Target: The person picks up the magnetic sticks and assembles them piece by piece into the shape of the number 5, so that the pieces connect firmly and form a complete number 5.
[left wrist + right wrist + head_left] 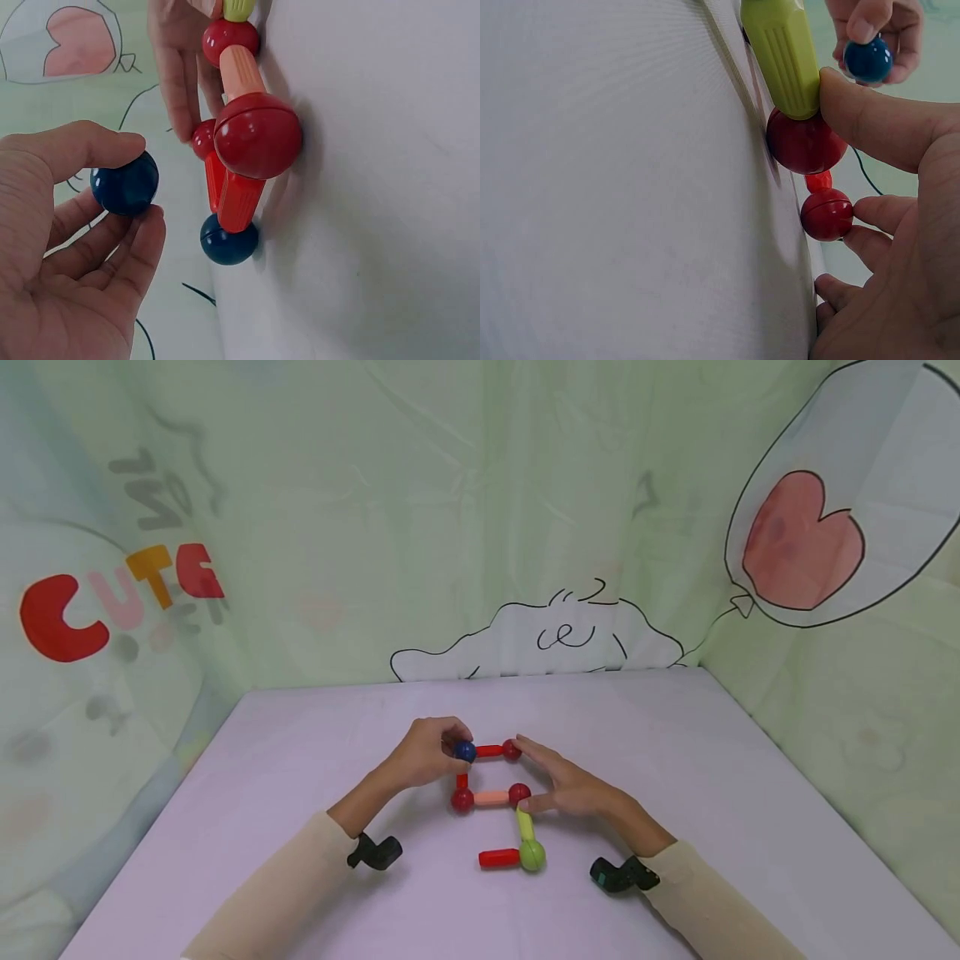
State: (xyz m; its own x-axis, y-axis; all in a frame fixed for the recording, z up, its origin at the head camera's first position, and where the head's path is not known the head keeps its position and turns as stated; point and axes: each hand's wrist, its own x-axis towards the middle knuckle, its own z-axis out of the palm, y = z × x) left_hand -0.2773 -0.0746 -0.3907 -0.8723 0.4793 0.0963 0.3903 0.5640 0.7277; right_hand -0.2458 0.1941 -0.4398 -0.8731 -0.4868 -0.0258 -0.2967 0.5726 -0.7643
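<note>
My left hand (431, 752) pinches a blue ball (125, 184) between thumb and fingers, raised off the table. Beneath it lies a chain of magnetic rods and balls; a second blue ball (229, 240) at its far left corner shows in the left wrist view. Red rods (490, 750) run from that corner to a far red ball (512, 749) and a nearer red ball (462, 799). A peach rod (491, 797) leads to another red ball (519, 794). My right hand (577, 785) is spread, its fingertips at the far red ball and its thumb by the yellow-green rod (784, 60).
The yellow-green rod ends at a green ball (532, 855), with a red rod (498, 858) pointing left from it. All this lies on a pale tabletop (337, 893). Printed cloth (322, 527) hangs behind the table and at both sides.
</note>
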